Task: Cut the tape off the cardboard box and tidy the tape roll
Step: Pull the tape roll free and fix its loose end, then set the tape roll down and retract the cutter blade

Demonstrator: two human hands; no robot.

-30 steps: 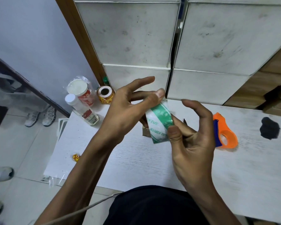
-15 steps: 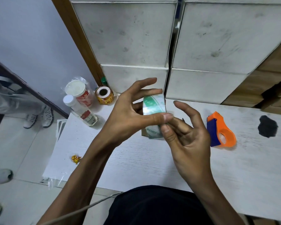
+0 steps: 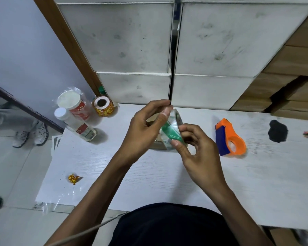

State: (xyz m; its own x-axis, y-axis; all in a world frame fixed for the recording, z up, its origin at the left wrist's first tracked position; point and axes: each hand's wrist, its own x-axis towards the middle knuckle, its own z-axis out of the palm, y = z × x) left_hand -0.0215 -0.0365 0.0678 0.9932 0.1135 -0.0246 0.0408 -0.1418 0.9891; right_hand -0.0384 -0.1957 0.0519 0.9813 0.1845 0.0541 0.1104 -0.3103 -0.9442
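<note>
A clear tape roll [image 3: 171, 130] with green print is held up above the white table [image 3: 149, 174] between both hands. My left hand [image 3: 146, 128] pinches its upper edge with thumb and fingers. My right hand [image 3: 196, 150] grips its lower right side, thumb pressed on the tape face. Just behind and under the roll, a small cardboard box [image 3: 156, 145] sits on the table, mostly hidden by my hands. An orange and blue tape cutter [image 3: 229, 138] lies on the table to the right of my right hand.
At the back left stand a clear bottle [image 3: 75, 124], a wrapped white-lidded jar [image 3: 73, 103] and a yellow-red label roll [image 3: 103, 106]. A crumpled yellow wrapper [image 3: 73, 178] lies front left. A black patch [image 3: 277, 131] marks the table right. White cabinets [image 3: 132, 50] rise behind. Someone's shoes [image 3: 31, 134] stand on the floor left.
The roll has been turned in my hands, from upright with its face toward me to tilted with its hollow side showing. Both hands shifted their grip slightly.
</note>
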